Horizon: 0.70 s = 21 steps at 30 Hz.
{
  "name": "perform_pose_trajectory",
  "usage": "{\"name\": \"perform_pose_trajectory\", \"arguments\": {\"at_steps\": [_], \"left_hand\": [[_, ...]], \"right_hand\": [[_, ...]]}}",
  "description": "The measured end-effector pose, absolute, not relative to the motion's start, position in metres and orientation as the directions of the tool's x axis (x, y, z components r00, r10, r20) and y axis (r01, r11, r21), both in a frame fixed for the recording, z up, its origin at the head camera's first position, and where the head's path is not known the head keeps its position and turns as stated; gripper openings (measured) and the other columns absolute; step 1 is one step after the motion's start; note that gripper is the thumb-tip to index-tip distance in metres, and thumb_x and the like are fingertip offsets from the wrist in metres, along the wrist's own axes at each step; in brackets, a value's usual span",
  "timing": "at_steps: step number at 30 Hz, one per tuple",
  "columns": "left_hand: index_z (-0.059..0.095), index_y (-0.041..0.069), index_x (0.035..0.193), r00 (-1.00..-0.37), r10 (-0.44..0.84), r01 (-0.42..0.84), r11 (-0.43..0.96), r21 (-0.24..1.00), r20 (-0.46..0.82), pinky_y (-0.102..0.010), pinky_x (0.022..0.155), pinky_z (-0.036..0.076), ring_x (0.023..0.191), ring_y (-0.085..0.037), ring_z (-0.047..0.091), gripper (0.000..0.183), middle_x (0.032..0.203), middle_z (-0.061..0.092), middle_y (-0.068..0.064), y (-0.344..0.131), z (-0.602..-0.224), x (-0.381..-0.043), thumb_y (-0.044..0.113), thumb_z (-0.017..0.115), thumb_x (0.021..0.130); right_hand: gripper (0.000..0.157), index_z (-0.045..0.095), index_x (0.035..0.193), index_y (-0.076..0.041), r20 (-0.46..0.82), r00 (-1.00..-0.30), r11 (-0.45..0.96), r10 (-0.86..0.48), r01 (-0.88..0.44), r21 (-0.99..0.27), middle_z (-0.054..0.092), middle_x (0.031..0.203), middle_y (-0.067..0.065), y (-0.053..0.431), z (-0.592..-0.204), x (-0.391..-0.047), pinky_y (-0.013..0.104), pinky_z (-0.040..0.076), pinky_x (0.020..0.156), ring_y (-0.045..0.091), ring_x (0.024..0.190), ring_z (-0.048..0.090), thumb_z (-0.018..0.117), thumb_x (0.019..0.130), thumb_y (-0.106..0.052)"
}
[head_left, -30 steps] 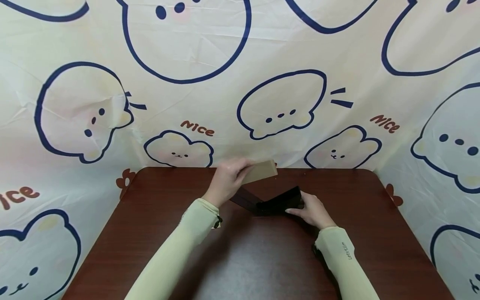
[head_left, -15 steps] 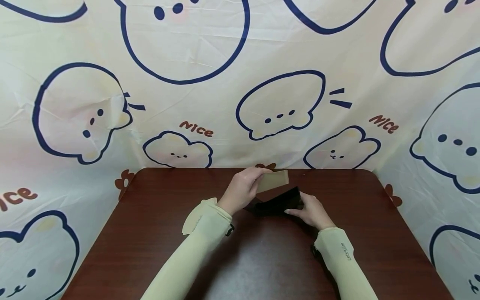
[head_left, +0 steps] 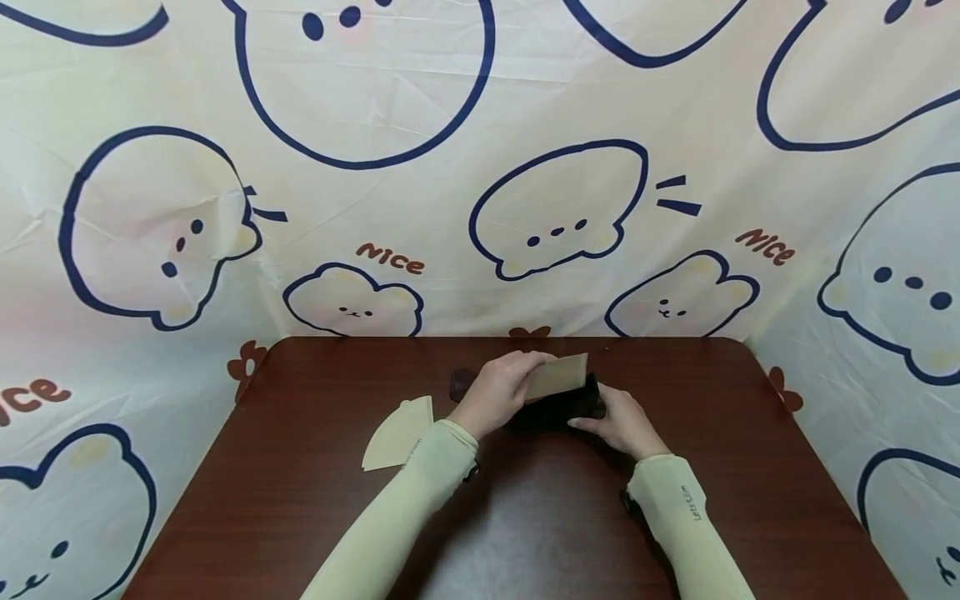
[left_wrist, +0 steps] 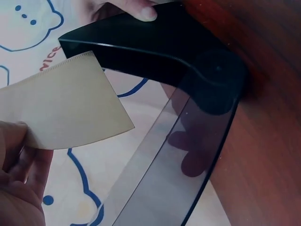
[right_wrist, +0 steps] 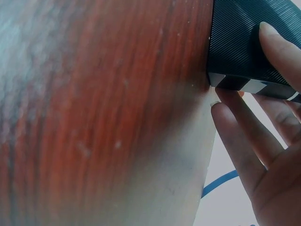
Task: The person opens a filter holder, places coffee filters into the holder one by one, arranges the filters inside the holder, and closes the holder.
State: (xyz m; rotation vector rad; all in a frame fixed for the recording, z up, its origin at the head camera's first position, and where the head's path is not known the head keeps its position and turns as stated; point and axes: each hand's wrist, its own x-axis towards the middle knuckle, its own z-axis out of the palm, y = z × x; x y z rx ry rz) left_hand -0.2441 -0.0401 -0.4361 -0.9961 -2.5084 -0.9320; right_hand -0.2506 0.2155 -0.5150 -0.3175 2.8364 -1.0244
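Observation:
My left hand (head_left: 497, 392) pinches a tan, fan-shaped paper coffee filter (head_left: 559, 375) by one end. Its free end is right over the black filter case (head_left: 557, 411) in the head view. In the left wrist view the coffee filter's crimped edge overlaps the front of the case. A smoky see-through lid (left_wrist: 174, 165) swings out from a round pivot at the case's end. My right hand (head_left: 622, 421) grips the other end of the case, thumb on the ribbed face and fingers along the other side. The case stands on the table, tilted in the head view.
Another fan-shaped coffee filter, or a stack of them (head_left: 397, 433), lies on the brown table (head_left: 300, 500) left of my left forearm. A cartoon-printed cloth (head_left: 420, 200) hangs behind the table and along both sides.
My left hand has moved right and down with the coffee filter, up to the case. The filters on the table have come out from behind my left sleeve. The right hand has stayed put.

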Motion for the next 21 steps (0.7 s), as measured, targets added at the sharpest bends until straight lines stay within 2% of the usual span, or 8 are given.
{"name": "perform_pose_trajectory", "arguments": {"at_steps": [8,16,21], "left_hand": [[0.067,0.021,0.128,-0.744,0.492,0.667,0.574,0.475,0.452,-0.028,0.081,0.059,0.09,-0.01,0.067,0.023,0.109,0.074,0.0,-0.035,-0.451,-0.244,0.015,0.057,0.107],[0.069,0.018,0.121,-0.719,0.484,0.687,0.603,0.406,0.499,-0.025,0.072,0.054,0.08,-0.01,0.063,0.018,0.102,0.072,0.0,-0.03,-0.462,-0.246,0.018,0.057,0.108],[0.069,0.017,0.119,-0.719,0.477,0.681,0.625,0.38,0.506,-0.025,0.071,0.053,0.081,-0.01,0.06,0.017,0.1,0.07,0.001,-0.028,-0.466,-0.246,0.019,0.057,0.108]], "right_hand": [[0.051,0.064,0.13,-0.016,-0.018,-0.971,0.742,-0.238,-0.17,-0.648,0.073,0.12,0.008,0.215,-0.516,-0.252,0.051,0.055,0.096,0.026,0.11,0.069,0.086,0.087,-0.033],[0.046,0.066,0.125,-0.016,-0.005,-0.97,0.742,-0.244,-0.184,-0.644,0.074,0.118,0.007,0.215,-0.516,-0.25,0.051,0.056,0.095,0.026,0.108,0.07,0.086,0.086,-0.031],[0.047,0.066,0.125,-0.017,-0.004,-0.969,0.749,-0.245,-0.187,-0.636,0.073,0.118,0.007,0.216,-0.516,-0.251,0.05,0.056,0.095,0.026,0.108,0.07,0.086,0.086,-0.034]]}}
